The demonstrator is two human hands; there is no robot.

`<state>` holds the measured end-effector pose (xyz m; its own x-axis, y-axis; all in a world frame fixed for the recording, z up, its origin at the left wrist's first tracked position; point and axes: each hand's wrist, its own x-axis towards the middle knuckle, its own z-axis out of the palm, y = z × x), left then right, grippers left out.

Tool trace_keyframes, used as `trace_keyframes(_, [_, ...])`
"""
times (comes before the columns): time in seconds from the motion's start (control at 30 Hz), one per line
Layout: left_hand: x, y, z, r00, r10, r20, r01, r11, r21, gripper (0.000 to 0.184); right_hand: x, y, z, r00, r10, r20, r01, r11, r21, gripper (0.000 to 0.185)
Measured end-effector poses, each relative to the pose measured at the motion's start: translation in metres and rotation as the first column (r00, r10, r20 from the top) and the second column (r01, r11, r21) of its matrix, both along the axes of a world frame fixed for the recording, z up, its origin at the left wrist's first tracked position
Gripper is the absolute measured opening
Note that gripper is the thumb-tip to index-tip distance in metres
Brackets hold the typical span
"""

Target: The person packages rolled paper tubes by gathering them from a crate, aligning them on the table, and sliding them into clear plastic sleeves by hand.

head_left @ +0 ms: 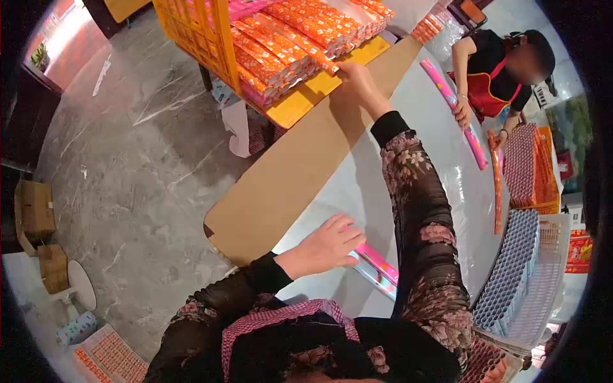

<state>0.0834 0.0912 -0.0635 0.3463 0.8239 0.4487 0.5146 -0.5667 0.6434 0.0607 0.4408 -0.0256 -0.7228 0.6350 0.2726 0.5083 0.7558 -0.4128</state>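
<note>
Left grip [319, 250] – fingers loosely spread, contact unclear – lies over the end of a pink roll [382, 265] on the grey worktop [348, 185], while farther out the right grip [359, 83] pinches the end of an orange roll [319, 57] at the yellow rack [300, 105], and a co-worker [491, 73] stands beyond.

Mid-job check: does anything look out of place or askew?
A white strip lies loose on the grey floor, like stray litter. One orange roll juts beyond its stack, but the right hand is at its end, so that seems deliberate. No spill is visible.
</note>
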Motion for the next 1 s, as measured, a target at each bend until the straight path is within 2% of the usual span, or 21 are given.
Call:
trace_keyframes(0.03, [-0.001, -0.001, 0.002, 1.000, 0.002, -0.001, -0.002, 1.000, 0.000, 0.051, 0.000, 0.003, 0.004, 0.996, 0.028, 0.084, -0.027, 1.000, -0.013, 0.024])
trace_keyframes(0.07, [-0.001, -0.001, 0.003, 1.000, -0.002, -0.002, 0.002, 1.000, 0.002, 0.050, 0.000, 0.017, -0.007, 0.998, 0.062, 0.002, -0.061, 0.997, -0.055, 0.025])
trace_keyframes(0.1, [-0.001, 0.000, 0.003, 1.000, -0.007, -0.004, 0.007, 1.000, 0.005, 0.050, -0.003, 0.016, -0.003, 0.998, 0.065, 0.001, -0.065, 0.996, -0.053, 0.025])
trace_keyframes(0.17, [0.000, 0.001, 0.002, 1.000, 0.001, 0.002, -0.001, 1.000, 0.015, 0.050, -0.010, 0.015, 0.010, 0.989, 0.079, -0.124, -0.070, 0.995, 0.072, 0.024])
trace_keyframes(0.2, [-0.001, 0.001, 0.002, 1.000, 0.004, 0.009, -0.005, 1.000, 0.019, 0.050, -0.016, 0.012, 0.016, 0.995, 0.096, -0.018, -0.094, 0.989, 0.116, 0.028])
trace_keyframes(0.23, [-0.001, 0.001, 0.003, 1.000, 0.008, 0.006, -0.008, 1.000, 0.020, 0.050, -0.023, 0.007, 0.011, 0.995, 0.100, -0.021, -0.097, 0.988, 0.117, 0.028])
trace_keyframes(0.3, [0.000, 0.002, 0.005, 1.000, -0.003, -0.022, 0.003, 1.000, 0.031, 0.052, -0.039, -0.007, 0.000, 0.993, 0.105, 0.048, -0.114, 0.822, 0.557, 0.035])
trace_keyframes(0.33, [0.000, 0.003, 0.003, 1.000, 0.004, -0.026, -0.003, 0.999, 0.032, 0.052, -0.045, -0.012, -0.004, 0.989, 0.016, 0.150, -0.110, 0.755, 0.646, 0.031])
trace_keyframes(0.37, [0.001, 0.003, 0.000, 1.000, 0.011, -0.011, -0.010, 0.997, 0.078, 0.053, -0.052, -0.016, -0.006, 0.989, 0.022, 0.147, -0.113, 0.754, 0.647, 0.031])
trace_keyframes(0.43, [0.002, 0.003, -0.004, 1.000, 0.022, 0.004, -0.022, 0.992, 0.125, 0.054, -0.062, -0.019, -0.011, 0.956, -0.156, 0.247, -0.030, 0.789, 0.614, 0.019])
trace_keyframes(0.47, [0.003, 0.003, -0.005, 0.999, 0.026, -0.024, -0.023, 0.992, 0.126, 0.054, -0.060, -0.019, -0.012, 0.955, -0.166, 0.245, -0.017, 0.796, 0.604, 0.010])
trace_keyframes(0.6, [0.002, 0.003, -0.002, 0.999, 0.015, -0.049, -0.010, 0.995, 0.100, 0.053, -0.042, -0.009, -0.010, 0.977, -0.131, 0.167, -0.003, 0.778, 0.629, 0.007])
trace_keyframes(0.67, [0.001, 0.001, 0.000, 0.999, 0.023, -0.030, -0.020, 0.996, 0.086, 0.050, -0.022, -0.016, 0.006, 0.970, -0.130, 0.207, 0.068, 0.956, 0.284, 0.012])
trace_keyframes(0.7, [0.000, 0.001, 0.002, 0.999, 0.034, -0.017, -0.032, 0.997, 0.072, 0.047, -0.009, -0.016, 0.009, 0.968, -0.135, 0.211, 0.070, 0.955, 0.289, 0.012])
trace_keyframes(0.77, [-0.001, 0.001, 0.002, 1.000, 0.012, 0.012, -0.013, 0.998, 0.068, 0.043, 0.019, -0.012, 0.011, 0.930, -0.109, 0.352, 0.070, 0.990, 0.120, 0.018])
trace_keyframes(0.8, [-0.001, 0.001, 0.002, 1.000, -0.004, 0.001, 0.004, 0.999, 0.047, 0.043, 0.041, 0.000, -0.002, 0.960, 0.009, 0.280, -0.035, 0.996, 0.087, 0.023])
trace_keyframes(0.83, [-0.001, 0.000, 0.002, 1.000, -0.020, -0.010, 0.021, 0.999, 0.025, 0.043, 0.066, -0.003, -0.016, 0.985, -0.013, 0.175, 0.001, 0.998, 0.067, 0.022])
trace_keyframes(0.87, [-0.001, 0.001, -0.005, 0.999, -0.031, -0.035, 0.034, 0.995, 0.090, 0.044, 0.085, -0.025, 0.001, 0.987, 0.019, 0.160, 0.009, 0.984, -0.177, 0.025])
trace_keyframes(0.9, [0.000, 0.000, -0.006, 0.999, -0.037, -0.033, 0.040, 0.995, 0.096, 0.044, 0.104, -0.057, 0.028, 0.981, -0.032, 0.194, 0.113, 0.898, -0.425, 0.027])
trace_keyframes(0.93, [-0.001, -0.001, -0.007, 1.000, -0.024, -0.015, 0.025, 0.995, 0.094, 0.044, 0.125, -0.084, 0.044, 0.973, -0.102, 0.207, 0.199, 0.827, -0.525, 0.025])
trace_keyframes(1.0, [0.001, -0.001, -0.006, 1.000, -0.011, -0.006, 0.011, 0.997, 0.071, 0.044, 0.175, -0.117, 0.045, 0.975, -0.167, 0.149, 0.224, 0.702, -0.676, 0.021])
